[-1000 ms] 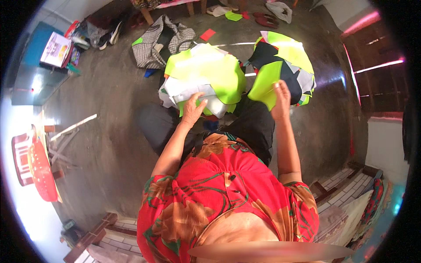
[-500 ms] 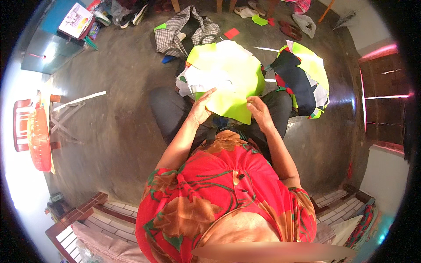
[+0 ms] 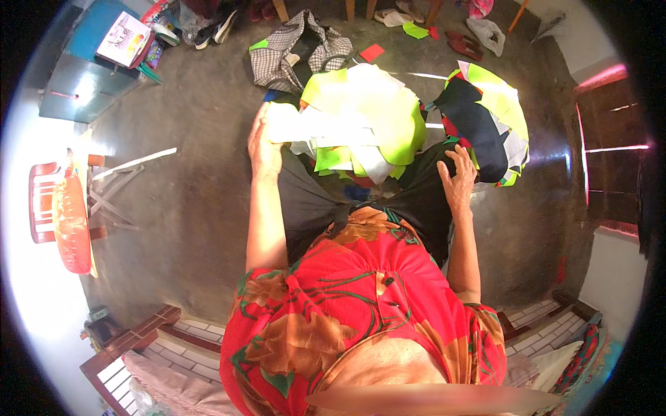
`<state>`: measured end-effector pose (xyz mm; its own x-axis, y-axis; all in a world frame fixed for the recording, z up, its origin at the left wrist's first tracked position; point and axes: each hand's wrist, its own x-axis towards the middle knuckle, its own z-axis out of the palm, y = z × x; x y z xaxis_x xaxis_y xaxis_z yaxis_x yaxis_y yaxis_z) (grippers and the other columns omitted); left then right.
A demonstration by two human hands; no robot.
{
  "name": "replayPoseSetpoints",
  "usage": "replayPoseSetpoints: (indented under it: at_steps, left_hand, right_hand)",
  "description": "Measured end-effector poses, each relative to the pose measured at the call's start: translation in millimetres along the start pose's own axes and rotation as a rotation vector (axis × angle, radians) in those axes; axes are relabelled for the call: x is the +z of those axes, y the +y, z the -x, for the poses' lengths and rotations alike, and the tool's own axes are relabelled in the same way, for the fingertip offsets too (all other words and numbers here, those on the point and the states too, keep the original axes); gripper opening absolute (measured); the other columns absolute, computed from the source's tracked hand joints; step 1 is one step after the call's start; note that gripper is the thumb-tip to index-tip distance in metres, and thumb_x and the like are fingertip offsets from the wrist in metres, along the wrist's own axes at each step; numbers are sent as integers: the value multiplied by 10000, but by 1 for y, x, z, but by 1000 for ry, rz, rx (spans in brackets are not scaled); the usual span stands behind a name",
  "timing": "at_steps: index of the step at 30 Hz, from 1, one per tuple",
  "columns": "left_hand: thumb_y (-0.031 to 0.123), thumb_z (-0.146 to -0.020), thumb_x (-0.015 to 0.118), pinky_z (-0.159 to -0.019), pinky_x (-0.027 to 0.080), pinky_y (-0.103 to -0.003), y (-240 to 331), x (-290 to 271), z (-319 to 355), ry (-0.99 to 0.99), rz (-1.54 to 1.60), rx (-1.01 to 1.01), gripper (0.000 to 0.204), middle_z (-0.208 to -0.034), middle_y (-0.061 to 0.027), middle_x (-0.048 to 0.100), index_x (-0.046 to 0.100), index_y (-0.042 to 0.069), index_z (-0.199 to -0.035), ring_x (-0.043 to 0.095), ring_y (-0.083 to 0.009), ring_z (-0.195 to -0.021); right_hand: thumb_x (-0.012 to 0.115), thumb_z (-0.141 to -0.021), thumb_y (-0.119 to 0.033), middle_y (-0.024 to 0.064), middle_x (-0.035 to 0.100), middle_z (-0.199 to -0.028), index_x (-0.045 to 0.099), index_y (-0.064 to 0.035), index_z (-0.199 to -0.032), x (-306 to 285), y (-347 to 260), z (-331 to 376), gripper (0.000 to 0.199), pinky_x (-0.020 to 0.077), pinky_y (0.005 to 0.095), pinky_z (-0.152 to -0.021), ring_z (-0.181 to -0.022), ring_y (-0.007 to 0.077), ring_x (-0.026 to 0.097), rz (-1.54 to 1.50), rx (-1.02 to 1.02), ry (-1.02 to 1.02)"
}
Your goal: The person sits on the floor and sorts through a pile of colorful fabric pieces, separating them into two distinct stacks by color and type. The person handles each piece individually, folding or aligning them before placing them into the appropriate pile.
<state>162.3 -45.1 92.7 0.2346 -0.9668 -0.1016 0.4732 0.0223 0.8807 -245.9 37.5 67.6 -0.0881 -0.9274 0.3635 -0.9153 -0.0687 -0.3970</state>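
A heap of neon yellow-green and white cloth pieces (image 3: 395, 125) lies between my knees, with its middle washed out by bright light. My left hand (image 3: 265, 154) is at the heap's left side, its fingers closed on the edge of a glaring pale cloth piece (image 3: 286, 123). My right hand (image 3: 458, 179) is over my right knee, its fingers apart and nothing in them. Just beyond those fingers stands a second heap of cloth pieces (image 3: 489, 139), with navy, neon yellow-green, white and red in it.
A checked cloth bag (image 3: 277, 59) lies on the dark floor (image 3: 194, 208) past the first heap, with a red scrap (image 3: 372, 53) beside it. Shoes and a white plastic bag (image 3: 488, 35) are along the far side. An orange inflated item (image 3: 71, 225) stands at the left.
My left hand has moved left and away with a cloth piece. My right hand has let go of the yellow-green piece and moved right, toward the second heap.
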Motion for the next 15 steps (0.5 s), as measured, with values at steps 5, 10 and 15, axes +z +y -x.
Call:
replayPoseSetpoints:
  at_steps: [5, 10, 15]
  left_hand:
    - [296, -952, 484, -976, 407, -318, 18, 2, -20, 14, -263, 183, 492, -1313, -98, 506, 434, -1, -1342, 512, -195, -1166]
    - [157, -966, 476, -986, 386, -314, -28, 51, -31, -45, -623, 121, 388, -1281, -151, 534, 449, 8, -1323, 515, -197, -1161]
    - [271, -738, 727, -1027, 347, -424, -164, 13, -33, -321, -1165, 129, 765, -1342, -221, 425, 365, -11, -1349, 412, -349, -1254]
  right_hand:
    - [686, -793, -272, 86, 457, -1367, 628, -140, -1077, 4, -9, 5, 319, 224, 482, -1070, -1324, 301, 334, 129, -27, -53]
    - [698, -774, -289, 37, 473, -1359, 643, -180, -1059, 3, -7, 3, 310, 227, 494, -1059, -1323, 289, 337, 189, -29, -67]
    - [703, -769, -271, 29, 484, -1348, 658, -182, -1031, 7, -14, 1, 281, 230, 486, -1059, -1320, 283, 343, 129, -60, -74]
